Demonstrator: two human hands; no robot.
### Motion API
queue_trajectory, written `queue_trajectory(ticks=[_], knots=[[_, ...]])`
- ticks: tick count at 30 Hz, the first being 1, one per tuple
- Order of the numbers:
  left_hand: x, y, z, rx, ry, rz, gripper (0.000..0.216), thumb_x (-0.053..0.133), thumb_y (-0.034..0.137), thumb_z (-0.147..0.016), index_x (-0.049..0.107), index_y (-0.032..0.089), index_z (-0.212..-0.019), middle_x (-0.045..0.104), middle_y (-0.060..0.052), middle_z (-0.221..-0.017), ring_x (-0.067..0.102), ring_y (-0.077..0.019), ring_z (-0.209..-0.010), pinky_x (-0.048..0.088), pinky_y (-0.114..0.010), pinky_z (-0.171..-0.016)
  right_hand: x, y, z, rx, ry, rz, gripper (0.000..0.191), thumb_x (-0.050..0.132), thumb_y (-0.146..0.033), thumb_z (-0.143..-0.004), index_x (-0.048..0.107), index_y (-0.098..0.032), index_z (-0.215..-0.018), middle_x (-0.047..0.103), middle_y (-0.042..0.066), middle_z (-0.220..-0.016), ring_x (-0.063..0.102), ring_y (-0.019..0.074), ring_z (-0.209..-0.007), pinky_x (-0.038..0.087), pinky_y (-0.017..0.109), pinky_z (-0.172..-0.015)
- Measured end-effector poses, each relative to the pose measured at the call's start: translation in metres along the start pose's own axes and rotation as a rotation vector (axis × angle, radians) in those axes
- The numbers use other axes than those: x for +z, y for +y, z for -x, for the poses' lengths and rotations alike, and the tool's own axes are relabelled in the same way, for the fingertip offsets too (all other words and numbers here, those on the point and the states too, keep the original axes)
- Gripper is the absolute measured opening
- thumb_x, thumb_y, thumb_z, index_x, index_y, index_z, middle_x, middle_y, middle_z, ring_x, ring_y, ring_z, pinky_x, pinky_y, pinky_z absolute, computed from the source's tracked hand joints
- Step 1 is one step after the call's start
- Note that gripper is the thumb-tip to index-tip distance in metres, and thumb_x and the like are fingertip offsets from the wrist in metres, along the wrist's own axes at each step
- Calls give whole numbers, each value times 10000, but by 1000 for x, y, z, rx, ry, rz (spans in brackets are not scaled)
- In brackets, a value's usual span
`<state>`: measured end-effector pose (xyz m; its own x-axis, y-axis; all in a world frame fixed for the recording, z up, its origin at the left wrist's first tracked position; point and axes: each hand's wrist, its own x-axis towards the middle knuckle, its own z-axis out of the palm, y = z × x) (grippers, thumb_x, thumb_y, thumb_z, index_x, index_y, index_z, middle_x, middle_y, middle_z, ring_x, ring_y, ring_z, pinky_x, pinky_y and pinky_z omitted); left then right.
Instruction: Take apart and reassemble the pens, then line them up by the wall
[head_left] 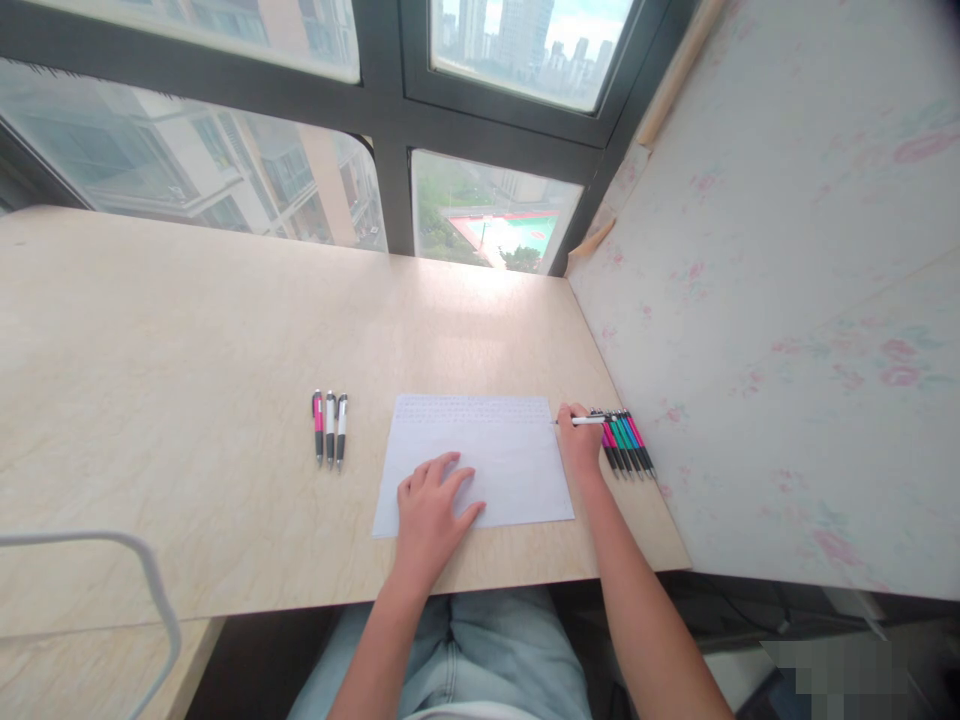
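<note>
A pale table [187, 350] is bordered by a dark-framed window [394, 150] and, on the right, by a wall [750, 300] papered with faint pink flowers. A white sheet [517, 470] is laid near the table's front edge, its top covered with lines of small writing. The sheet's lower left part is covered by the left hand [431, 505], laid with fingers spread, nothing held in its grip. A white pen [589, 420] is held in the narrow grip of the right hand [579, 440], its tip placed by the sheet's right edge; whether paper is touched cannot be told. Three pens [330, 430] are lined up left of the sheet, and a row of coloured pens [632, 445] is set beside the right hand, near the wall.
</note>
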<state>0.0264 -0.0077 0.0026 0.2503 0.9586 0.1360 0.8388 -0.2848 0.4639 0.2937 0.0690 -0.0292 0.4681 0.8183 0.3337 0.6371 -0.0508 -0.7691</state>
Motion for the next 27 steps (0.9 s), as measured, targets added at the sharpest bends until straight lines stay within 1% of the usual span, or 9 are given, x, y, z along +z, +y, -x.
queue_trajectory(ticks=[3,8,17,19,21,22,24,26,27], knots=[[1,0,0,0,-3,7,352,722,308,-737,649,305,-1082,567,-55,-1323,493,-312,-1165,377,-482,-932,-3,3,-1,71,-7,-99,403,459,-494,-880,511,-199,-611,472,-37,-502,439,131,-520,339,240,-532],[2,0,1,1,-4,19,351,717,303,-739,652,308,-1084,561,-54,-1331,491,-313,-1171,376,-485,-940,-2,6,2,156,-39,-260,491,405,-594,-889,535,-197,-630,452,-48,-474,433,116,-444,349,230,-465],[1,-1,1,8,-5,17,355,714,303,-750,636,296,-1097,557,-61,-1338,476,-304,-1187,365,-474,-943,-4,7,3,222,41,-405,471,442,-588,-866,520,-181,-643,500,-27,-571,448,98,-489,358,209,-450],[2,-1,2,11,-7,23,359,715,302,-751,634,298,-1101,553,-60,-1342,469,-303,-1195,362,-471,-946,-5,4,3,227,46,-421,429,470,-576,-860,561,-170,-755,479,-48,-553,441,93,-472,361,199,-441],[2,-1,2,5,-11,32,364,719,299,-746,637,299,-1101,554,-60,-1341,466,-305,-1196,361,-471,-947,-7,0,5,229,44,-432,422,509,-558,-852,581,-159,-972,448,-80,-519,429,90,-438,361,192,-429],[2,-1,2,1,-13,36,365,720,297,-744,639,301,-1099,556,-61,-1338,466,-307,-1195,360,-473,-948,-7,-3,6,230,32,-436,464,533,-543,-846,551,-157,-1104,450,-91,-515,424,88,-420,360,190,-419],[1,0,2,-6,-13,44,363,722,295,-740,643,303,-1094,557,-63,-1334,467,-310,-1193,359,-476,-949,-9,-7,8,235,0,-440,605,577,-499,-832,418,-174,-1317,509,-88,-554,424,83,-393,359,187,-397],[1,0,2,-6,-9,48,359,722,294,-740,646,301,-1091,558,-62,-1332,469,-310,-1191,359,-477,-951,-9,-10,9,235,-37,-439,689,589,-441,-828,305,-207,-1411,578,-69,-625,429,77,-379,364,187,-380],[1,0,2,-5,-6,49,358,723,294,-739,646,299,-1089,558,-62,-1331,469,-309,-1191,360,-476,-951,-10,-11,9,234,-48,-438,689,581,-410,-829,288,-220,-1423,594,-63,-647,427,74,-372,366,187,-374]])
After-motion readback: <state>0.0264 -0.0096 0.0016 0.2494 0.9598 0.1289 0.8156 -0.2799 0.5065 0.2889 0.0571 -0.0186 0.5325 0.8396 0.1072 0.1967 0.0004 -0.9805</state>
